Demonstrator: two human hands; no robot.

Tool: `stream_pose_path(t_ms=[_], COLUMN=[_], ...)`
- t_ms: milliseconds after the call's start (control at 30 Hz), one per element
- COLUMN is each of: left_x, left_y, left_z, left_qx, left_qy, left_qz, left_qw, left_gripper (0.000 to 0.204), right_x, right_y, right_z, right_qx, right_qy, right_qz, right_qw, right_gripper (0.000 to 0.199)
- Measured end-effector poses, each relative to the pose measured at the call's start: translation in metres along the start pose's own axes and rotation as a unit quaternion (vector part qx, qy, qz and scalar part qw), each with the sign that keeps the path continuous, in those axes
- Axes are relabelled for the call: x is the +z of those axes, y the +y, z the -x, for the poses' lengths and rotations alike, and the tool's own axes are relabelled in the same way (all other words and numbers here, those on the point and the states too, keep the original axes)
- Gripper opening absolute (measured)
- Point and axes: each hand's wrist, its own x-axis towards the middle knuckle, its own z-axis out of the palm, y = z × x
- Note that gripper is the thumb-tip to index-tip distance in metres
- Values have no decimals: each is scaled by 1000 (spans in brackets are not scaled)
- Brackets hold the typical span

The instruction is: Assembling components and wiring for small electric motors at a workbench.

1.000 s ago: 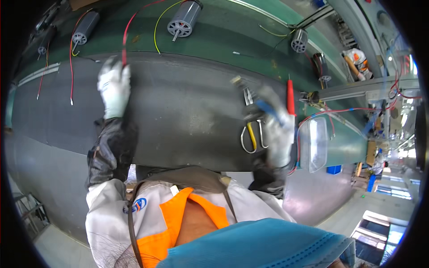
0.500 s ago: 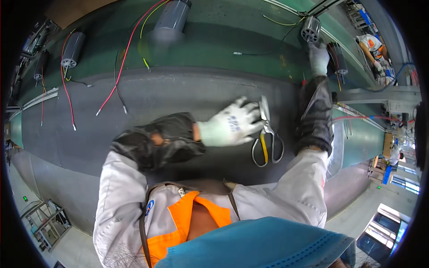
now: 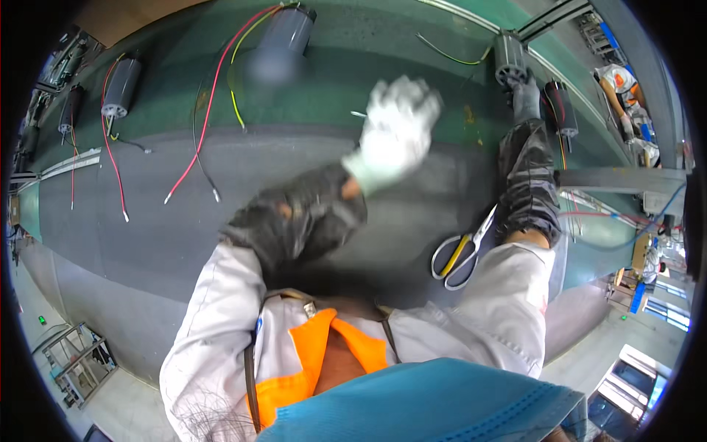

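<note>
My left hand [image 3: 396, 127], in a white glove, is blurred above the green belt [image 3: 331, 81]; its fingers look curled and I see nothing in it. My right hand [image 3: 524, 94], gloved and with a dark sleeve cover, reaches far right and touches the lower end of a grey motor [image 3: 509, 57]; its grip is hidden. Yellow-handled scissors [image 3: 462, 252] lie on the dark mat [image 3: 147, 221] beside my right forearm. Another grey motor [image 3: 283, 40] with red and yellow wires lies at top centre.
Further motors [image 3: 120, 85] with red wires [image 3: 110, 158] lie at the left of the belt. A dark motor [image 3: 560, 107] sits right of my right hand. A metal frame [image 3: 618, 177] with cables stands at the right, and a person in orange works beyond it.
My left hand has left the scissors and swung up and to the right over the belt. My right hand stays stretched toward the motor at the far right.
</note>
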Motion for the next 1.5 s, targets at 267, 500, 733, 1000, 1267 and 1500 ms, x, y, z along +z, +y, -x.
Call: stream_pose_path(t_ms=[267,500,733,1000,1267,1500], left_x=[-89,-144,-178,-233,-201,-200], left_y=[48,-55,-28,-36,-33,-72], left_z=[46,67,131,79,38,80], left_qx=[107,-54,-143,-488,-411,-297], left_qy=[-394,-39,-100,-478,-405,-414], left_qz=[166,53,204,299,443,162], left_qw=[897,996,963,666,686,845], left_gripper=[23,47,55,61,67,58], right_x=[42,64,45,64,193,65], right_y=[-91,-63,-88,-64,-65,-68], right_z=[224,454,506,417,576,476], right_qx=[-384,-443,-429,58,-500,-578], right_qy=[-237,-280,-271,-359,-571,-505], right_qz=[359,301,286,198,114,-121], right_qw=[817,797,813,910,641,630], right_gripper=[52,63,57,27,15,33])
